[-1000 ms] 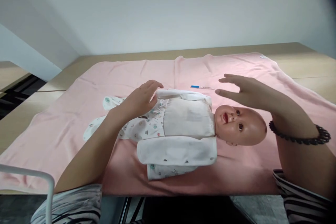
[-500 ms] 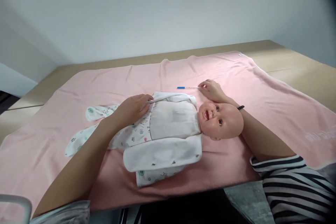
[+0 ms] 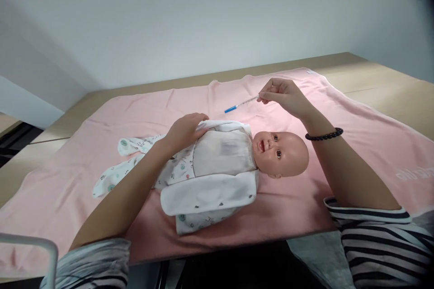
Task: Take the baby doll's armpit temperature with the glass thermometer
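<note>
Blanket spreading beneath both grips | doll lying nearer the wearer than right grip | jacket meeting left hand, pinch unclear | right hand clamping thermometer, jutting leftward; could be slipping if end-only hold is loosening

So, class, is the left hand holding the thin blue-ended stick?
No, the right hand pinches the thin blue-ended stick, while the left hand is at the white garment's far flap.

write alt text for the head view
A person's right hand holds a thin blue-ended stick over a pink blanket; the left hand is at the open white top of a doll lying on its back.
</note>
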The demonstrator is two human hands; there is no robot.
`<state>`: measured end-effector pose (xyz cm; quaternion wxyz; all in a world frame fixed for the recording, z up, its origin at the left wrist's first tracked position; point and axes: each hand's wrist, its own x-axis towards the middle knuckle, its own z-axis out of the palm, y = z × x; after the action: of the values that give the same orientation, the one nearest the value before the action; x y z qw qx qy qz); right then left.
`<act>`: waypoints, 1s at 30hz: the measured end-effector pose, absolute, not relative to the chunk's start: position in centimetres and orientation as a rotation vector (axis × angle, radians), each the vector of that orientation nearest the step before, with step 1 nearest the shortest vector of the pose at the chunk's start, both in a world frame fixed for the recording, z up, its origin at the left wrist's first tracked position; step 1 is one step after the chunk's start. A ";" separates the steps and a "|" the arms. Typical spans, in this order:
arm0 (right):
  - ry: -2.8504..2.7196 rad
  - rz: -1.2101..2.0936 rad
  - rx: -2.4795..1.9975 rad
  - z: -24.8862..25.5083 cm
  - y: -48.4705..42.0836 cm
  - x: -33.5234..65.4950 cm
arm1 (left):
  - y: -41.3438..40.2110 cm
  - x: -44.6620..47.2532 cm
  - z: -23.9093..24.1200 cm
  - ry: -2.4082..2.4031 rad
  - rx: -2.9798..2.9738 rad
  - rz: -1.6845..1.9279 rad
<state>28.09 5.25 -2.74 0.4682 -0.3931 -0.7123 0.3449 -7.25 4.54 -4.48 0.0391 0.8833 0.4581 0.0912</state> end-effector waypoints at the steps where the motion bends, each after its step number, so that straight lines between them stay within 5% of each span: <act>1: -1.792 0.878 -0.944 -2.0 4.6 27.6 | 5.2 -7.0 -4.4 1.356 2.724 0.274; 9: -2.190 1.028 -1.080 -2.1 3.5 25.5 | 8.3 -4.4 -4.4 0.995 2.615 -0.056; 19: -2.510 0.968 -1.138 0.1 3.9 24.7 | 8.3 -4.8 -5.7 0.986 2.554 0.205; 30: -2.684 0.817 -1.132 0.4 4.1 22.8 | 9.3 -5.4 -6.0 1.140 2.412 0.086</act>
<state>22.80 4.12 0.44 0.0582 -0.3734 -0.8858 0.2695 -5.42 9.26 -5.99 0.2342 0.8785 0.4152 0.0314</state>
